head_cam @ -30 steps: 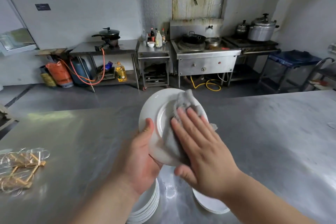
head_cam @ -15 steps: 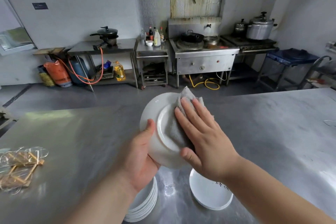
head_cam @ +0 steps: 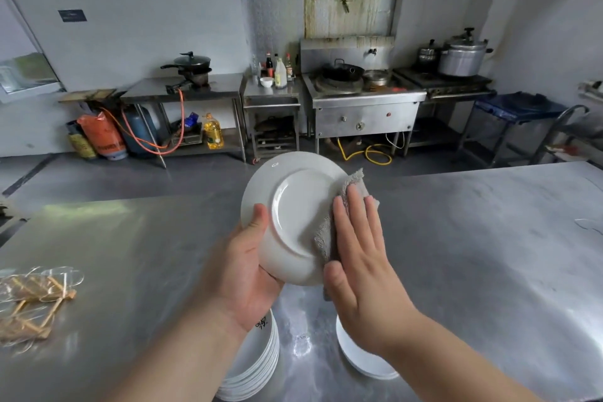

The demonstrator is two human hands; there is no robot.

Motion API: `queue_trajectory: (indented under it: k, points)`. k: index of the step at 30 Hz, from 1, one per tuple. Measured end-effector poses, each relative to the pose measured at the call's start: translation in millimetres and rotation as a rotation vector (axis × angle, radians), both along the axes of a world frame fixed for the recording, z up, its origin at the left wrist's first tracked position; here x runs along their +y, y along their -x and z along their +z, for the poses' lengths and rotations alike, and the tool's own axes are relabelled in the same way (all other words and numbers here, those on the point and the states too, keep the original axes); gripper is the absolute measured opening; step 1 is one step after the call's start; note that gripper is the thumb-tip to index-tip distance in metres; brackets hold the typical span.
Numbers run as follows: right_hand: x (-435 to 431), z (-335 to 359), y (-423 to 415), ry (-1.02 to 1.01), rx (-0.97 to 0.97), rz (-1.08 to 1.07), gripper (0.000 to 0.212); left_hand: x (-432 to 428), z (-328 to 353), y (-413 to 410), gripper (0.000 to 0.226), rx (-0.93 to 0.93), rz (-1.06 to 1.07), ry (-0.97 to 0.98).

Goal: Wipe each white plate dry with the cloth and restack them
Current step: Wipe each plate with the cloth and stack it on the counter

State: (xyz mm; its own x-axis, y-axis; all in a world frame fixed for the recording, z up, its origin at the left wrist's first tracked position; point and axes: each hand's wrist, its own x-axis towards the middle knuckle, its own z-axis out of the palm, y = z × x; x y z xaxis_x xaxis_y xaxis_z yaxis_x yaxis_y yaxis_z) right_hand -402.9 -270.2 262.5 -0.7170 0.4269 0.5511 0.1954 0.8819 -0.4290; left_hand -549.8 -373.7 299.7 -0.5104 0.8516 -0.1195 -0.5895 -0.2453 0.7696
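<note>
Left hand: grips the white plate at its lower left rim, with the thumb laid on the face turned to the camera and the fingers hidden behind.
Right hand: flat, fingers straight and close together, pressing the cloth against the plate's right side.
Plate: held up above the tabletop, tilted close to upright, its underside with the foot ring facing the camera; it sits between the left hand and the right hand, touching the left thumb and the cloth.
Cloth: grey and crumpled, caught between palm and plate; its edges stick out past the fingertips and beside the thumb.
Taller stack: white plates on the tabletop below the left wrist, with a dark mark on the top one.
Lower stack: a few white plates on the tabletop under the right forearm, apart from the taller stack.
Bundle of sticks: wrapped in clear film at the tabletop's left edge, well apart from the plates.
</note>
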Motion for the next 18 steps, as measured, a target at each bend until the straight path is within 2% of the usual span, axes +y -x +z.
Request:
queue_trajectory:
  k: [6, 10, 14, 18]
  points:
    - [43.1, 40.3, 5.1, 0.027, 0.125, 0.055, 0.077, 1.6, 0.0, -5.2, 0.064, 0.005, -0.052, -0.046]
    - [4.8, 12.8, 10.5, 0.035, 0.258, -0.094, 0.071, 8.5, 5.8, -9.0, 0.062, -0.072, -0.035, -0.128]
    - [-12.5, -3.2, 12.6, 0.139, 0.370, -0.149, 0.064, 6.9, 1.8, -20.8, 0.056, -0.079, -0.046, -0.110]
    - [24.1, 25.9, 4.9, 0.341, 0.453, -0.050, 0.058, -0.2, 3.1, -10.8, 0.039, -0.122, -0.085, -0.087]
